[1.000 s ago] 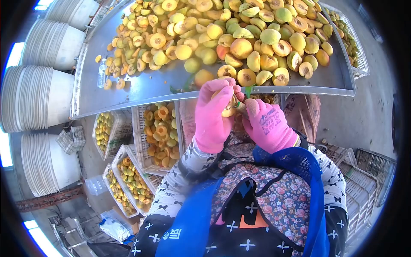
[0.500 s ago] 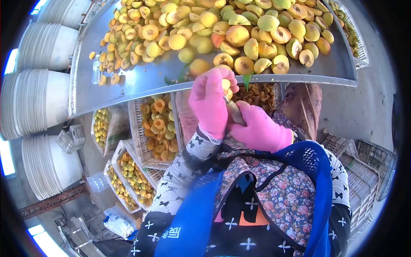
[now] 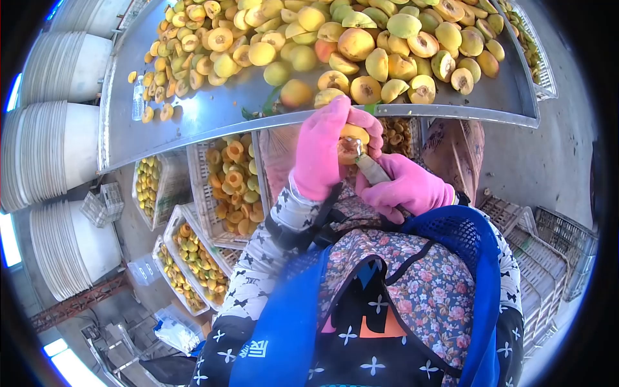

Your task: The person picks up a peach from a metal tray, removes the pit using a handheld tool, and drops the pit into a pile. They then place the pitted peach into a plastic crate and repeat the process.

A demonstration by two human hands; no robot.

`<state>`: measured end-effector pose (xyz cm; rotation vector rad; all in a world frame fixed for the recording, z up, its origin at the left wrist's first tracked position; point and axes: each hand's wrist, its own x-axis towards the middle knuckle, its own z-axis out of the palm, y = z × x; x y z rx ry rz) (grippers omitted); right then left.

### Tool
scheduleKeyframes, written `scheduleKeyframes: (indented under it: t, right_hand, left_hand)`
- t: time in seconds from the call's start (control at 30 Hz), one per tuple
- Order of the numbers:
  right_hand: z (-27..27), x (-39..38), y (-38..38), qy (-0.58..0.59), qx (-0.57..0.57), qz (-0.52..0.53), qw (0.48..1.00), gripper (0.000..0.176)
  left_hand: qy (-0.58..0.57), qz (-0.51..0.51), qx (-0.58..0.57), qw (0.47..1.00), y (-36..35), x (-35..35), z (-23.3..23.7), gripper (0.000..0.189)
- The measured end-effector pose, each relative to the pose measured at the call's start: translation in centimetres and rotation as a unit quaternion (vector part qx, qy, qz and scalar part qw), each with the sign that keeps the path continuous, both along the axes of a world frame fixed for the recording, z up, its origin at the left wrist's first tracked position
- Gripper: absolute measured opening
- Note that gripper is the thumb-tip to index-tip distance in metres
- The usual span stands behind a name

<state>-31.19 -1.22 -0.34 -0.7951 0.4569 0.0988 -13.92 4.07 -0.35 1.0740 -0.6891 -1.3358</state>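
Observation:
My left hand (image 3: 324, 149), in a pink glove, is closed around a yellow peach half (image 3: 354, 134) with its cut side turned toward me. My right hand (image 3: 411, 187), gloved in pink too, grips a pitting tool (image 3: 373, 170) with a flat greyish handle. Its shiny metal tip sits in the middle of the cut face, where the pit lies. Both hands are just in front of the metal table's (image 3: 213, 143) near edge. Many halved peaches (image 3: 365, 90) are heaped on that table, some showing brown hollows or pits.
Below the table stands a crate (image 3: 205, 193) of pitted halves, with a container of brown pits (image 3: 396, 134) under the edge. More fruit crates (image 3: 169, 248) are at the lower left. Stacked white tubs (image 3: 58, 151) line the left; stacked crates (image 3: 535, 271) stand right. A plastic bottle (image 3: 138, 103) lies on the table.
Both hands have come slightly lower, toward my body. The peach half has turned so its cut face shows, and the tool's tip is now in its centre.

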Motion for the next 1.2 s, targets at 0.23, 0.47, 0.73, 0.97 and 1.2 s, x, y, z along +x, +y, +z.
scheduleKeyframes:
  t: [0.23, 0.47, 0.73, 0.97, 1.2]
  right_hand:
    - [0.6, -1.1, 0.2, 0.092, -0.253, 0.064, 0.961, 0.024]
    - [-6.3, -5.1, -3.8, 0.175, -0.679, 0.075, 0.709, 0.030]
    - [2.1, -6.1, -3.2, 0.183, -0.593, 0.014, 0.784, 0.022]
    - [0.3, -4.1, -1.7, 0.052, -0.611, -0.092, 0.784, 0.030]
    - [0.5, 2.5, -1.3, -0.006, -0.734, -0.201, 0.648, 0.035]
  left_hand:
    - [-0.163, -0.045, 0.060, 0.984, 2.5, 4.1, 0.0, 0.042]
    - [-0.479, 0.087, 0.126, 0.864, 4.0, 12.7, 0.0, 0.042]
    - [-0.698, -0.073, 0.173, 0.691, -5.1, 13.7, -6.8, 0.064]
    - [0.085, 0.056, -0.120, 0.988, 0.2, 11.2, -0.9, 0.057]
    - [0.189, 0.092, -0.073, 0.975, 0.6, 4.0, 0.8, 0.055]
